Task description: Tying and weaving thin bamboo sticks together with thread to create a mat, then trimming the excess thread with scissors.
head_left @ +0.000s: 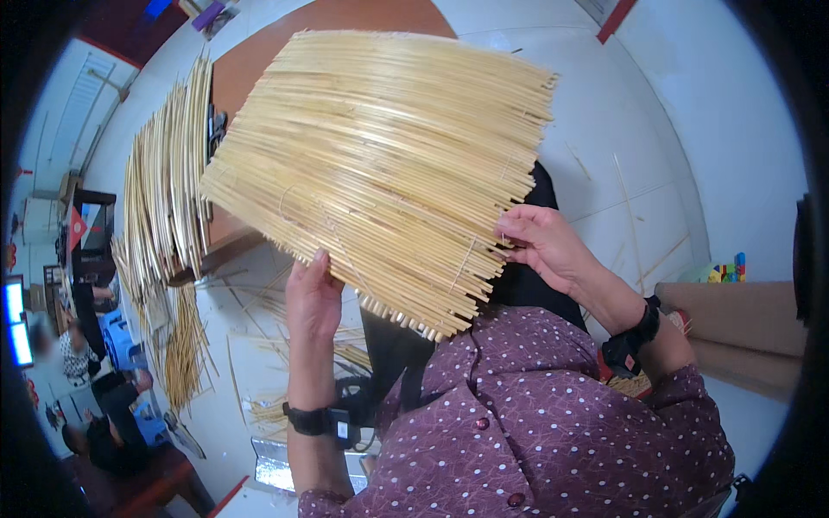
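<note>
A wide mat of pale yellow stalks (380, 147) is held up in front of me, its far part over the brown table. The stalks lie side by side, and thin thread shows across them near the right and lower edges. My left hand (313, 298) grips the lower left edge, thumb on top and the other fingers mostly hidden beneath. At the right edge, my right hand (548, 246) pinches the stalk ends close to a line of thread. The underside of the mat is hidden.
A brown round-edged table (363, 15) bears a bundle of loose stalks (168, 173) at its left. More stalks (186, 354) lie below it and on the floor. A tan sofa (734, 315) stands to the right. People (129, 414) sit at the far left near blue stools.
</note>
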Demonstrator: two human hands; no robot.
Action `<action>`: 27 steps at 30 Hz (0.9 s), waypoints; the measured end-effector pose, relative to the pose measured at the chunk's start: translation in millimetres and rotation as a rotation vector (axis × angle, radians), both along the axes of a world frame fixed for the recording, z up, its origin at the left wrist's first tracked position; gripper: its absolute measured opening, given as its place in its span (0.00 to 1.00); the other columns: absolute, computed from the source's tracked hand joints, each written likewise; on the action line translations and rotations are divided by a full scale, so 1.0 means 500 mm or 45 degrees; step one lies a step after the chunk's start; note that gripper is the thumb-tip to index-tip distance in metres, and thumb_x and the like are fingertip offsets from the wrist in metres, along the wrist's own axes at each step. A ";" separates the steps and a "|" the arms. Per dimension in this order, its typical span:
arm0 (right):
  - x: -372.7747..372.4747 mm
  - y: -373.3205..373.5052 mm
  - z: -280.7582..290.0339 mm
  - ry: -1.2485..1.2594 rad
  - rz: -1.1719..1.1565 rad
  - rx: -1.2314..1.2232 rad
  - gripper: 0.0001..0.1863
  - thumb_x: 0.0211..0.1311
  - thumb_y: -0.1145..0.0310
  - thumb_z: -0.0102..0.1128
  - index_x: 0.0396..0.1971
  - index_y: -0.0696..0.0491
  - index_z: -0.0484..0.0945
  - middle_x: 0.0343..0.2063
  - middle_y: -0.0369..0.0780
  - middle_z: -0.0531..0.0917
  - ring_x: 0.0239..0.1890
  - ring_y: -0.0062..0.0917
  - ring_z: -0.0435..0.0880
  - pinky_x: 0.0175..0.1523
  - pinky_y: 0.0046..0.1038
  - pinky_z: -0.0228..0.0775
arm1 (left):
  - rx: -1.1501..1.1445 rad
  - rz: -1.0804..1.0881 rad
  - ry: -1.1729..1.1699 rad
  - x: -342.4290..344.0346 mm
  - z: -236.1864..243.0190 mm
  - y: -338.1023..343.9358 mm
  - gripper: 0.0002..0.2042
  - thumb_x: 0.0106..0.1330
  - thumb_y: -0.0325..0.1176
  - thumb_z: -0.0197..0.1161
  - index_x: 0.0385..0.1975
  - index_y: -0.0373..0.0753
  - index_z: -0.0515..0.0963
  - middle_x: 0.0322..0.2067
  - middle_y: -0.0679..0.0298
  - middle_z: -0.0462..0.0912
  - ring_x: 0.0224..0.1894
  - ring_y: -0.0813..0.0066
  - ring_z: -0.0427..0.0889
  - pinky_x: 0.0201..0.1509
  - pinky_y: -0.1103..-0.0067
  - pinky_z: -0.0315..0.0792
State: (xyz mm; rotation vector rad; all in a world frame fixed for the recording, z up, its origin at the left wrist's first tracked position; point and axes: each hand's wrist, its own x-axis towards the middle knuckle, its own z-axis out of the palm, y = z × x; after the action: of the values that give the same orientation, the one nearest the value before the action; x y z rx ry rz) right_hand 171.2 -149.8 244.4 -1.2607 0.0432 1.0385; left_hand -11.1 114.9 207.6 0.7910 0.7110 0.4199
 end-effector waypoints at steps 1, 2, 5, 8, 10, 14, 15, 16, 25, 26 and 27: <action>-0.002 0.001 -0.002 0.007 0.017 -0.002 0.08 0.64 0.67 0.58 0.35 0.57 0.77 0.34 0.36 0.80 0.36 0.19 0.79 0.44 0.24 0.74 | 0.006 -0.020 0.000 -0.002 -0.006 0.004 0.13 0.68 0.28 0.54 0.51 0.34 0.69 0.46 0.60 0.79 0.47 0.71 0.80 0.52 0.74 0.75; -0.002 0.000 -0.003 -0.067 0.053 -0.013 0.08 0.64 0.68 0.58 0.35 0.57 0.77 0.33 0.36 0.80 0.35 0.18 0.79 0.43 0.23 0.74 | 0.011 -0.041 -0.001 -0.006 -0.012 0.007 0.14 0.68 0.28 0.54 0.51 0.34 0.68 0.46 0.60 0.79 0.47 0.71 0.80 0.53 0.74 0.74; -0.003 0.000 -0.020 -0.138 0.069 -0.033 0.07 0.64 0.69 0.57 0.35 0.58 0.77 0.33 0.37 0.81 0.34 0.18 0.80 0.42 0.23 0.75 | 0.044 -0.008 0.000 0.010 -0.007 0.001 0.15 0.69 0.30 0.52 0.54 0.34 0.67 0.48 0.60 0.79 0.49 0.71 0.79 0.55 0.75 0.73; 0.006 0.005 -0.027 -0.104 0.024 0.000 0.07 0.65 0.69 0.57 0.35 0.57 0.76 0.33 0.38 0.81 0.34 0.19 0.81 0.41 0.23 0.76 | 0.083 -0.029 -0.045 0.051 -0.024 0.038 0.15 0.69 0.30 0.53 0.53 0.33 0.68 0.48 0.60 0.79 0.48 0.72 0.80 0.54 0.76 0.74; 0.012 0.009 -0.021 -0.090 -0.027 0.036 0.07 0.65 0.69 0.57 0.35 0.57 0.76 0.33 0.38 0.82 0.35 0.20 0.81 0.41 0.24 0.77 | 0.104 -0.101 -0.099 0.070 -0.031 0.074 0.15 0.69 0.30 0.53 0.53 0.33 0.69 0.47 0.60 0.79 0.49 0.72 0.80 0.53 0.76 0.75; 0.007 -0.011 0.000 -0.231 0.087 -0.077 0.08 0.67 0.67 0.54 0.34 0.57 0.75 0.34 0.40 0.82 0.37 0.23 0.83 0.41 0.24 0.78 | -0.014 -0.052 -0.055 0.098 -0.015 0.102 0.12 0.69 0.32 0.54 0.48 0.35 0.72 0.36 0.69 0.80 0.26 0.88 0.72 0.43 0.88 0.75; 0.010 -0.034 -0.003 -0.293 0.092 -0.082 0.08 0.68 0.67 0.53 0.34 0.56 0.75 0.33 0.40 0.82 0.36 0.23 0.83 0.40 0.24 0.78 | -0.007 -0.047 -0.053 0.097 -0.010 0.102 0.11 0.69 0.32 0.54 0.48 0.35 0.72 0.35 0.70 0.79 0.26 0.89 0.72 0.43 0.88 0.75; 0.011 -0.058 -0.005 -0.359 0.087 -0.098 0.08 0.68 0.67 0.53 0.34 0.56 0.75 0.32 0.40 0.82 0.34 0.23 0.84 0.39 0.24 0.78 | -0.009 -0.055 -0.057 0.099 -0.009 0.098 0.11 0.69 0.32 0.53 0.47 0.36 0.72 0.35 0.70 0.79 0.26 0.89 0.72 0.43 0.89 0.75; 0.007 -0.163 -0.067 -0.527 -0.176 -0.440 0.08 0.64 0.65 0.57 0.29 0.54 0.77 0.18 0.31 0.75 0.17 0.12 0.73 0.22 0.16 0.65 | -0.163 -0.059 0.053 0.067 -0.035 0.063 0.18 0.71 0.41 0.52 0.53 0.36 0.72 0.49 0.58 0.79 0.51 0.64 0.78 0.58 0.68 0.72; 0.010 -0.162 -0.074 -0.527 -0.198 -0.444 0.08 0.64 0.65 0.57 0.29 0.54 0.77 0.18 0.31 0.75 0.17 0.12 0.73 0.22 0.16 0.65 | -0.181 -0.028 0.080 0.069 -0.030 0.056 0.18 0.71 0.42 0.52 0.53 0.36 0.73 0.49 0.57 0.79 0.51 0.64 0.79 0.57 0.68 0.72; 0.017 -0.162 -0.082 -0.592 -0.173 -0.422 0.09 0.63 0.65 0.58 0.28 0.55 0.78 0.17 0.31 0.74 0.17 0.12 0.72 0.22 0.17 0.64 | -0.185 -0.031 0.059 0.072 -0.036 0.057 0.19 0.71 0.43 0.50 0.51 0.35 0.74 0.50 0.56 0.79 0.51 0.62 0.79 0.57 0.67 0.73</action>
State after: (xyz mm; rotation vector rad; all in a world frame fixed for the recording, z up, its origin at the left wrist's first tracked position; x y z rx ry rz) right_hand 179.6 -231.0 203.5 -1.7519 -0.0585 0.6163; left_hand 24.7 143.4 189.9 0.6729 0.7657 0.3250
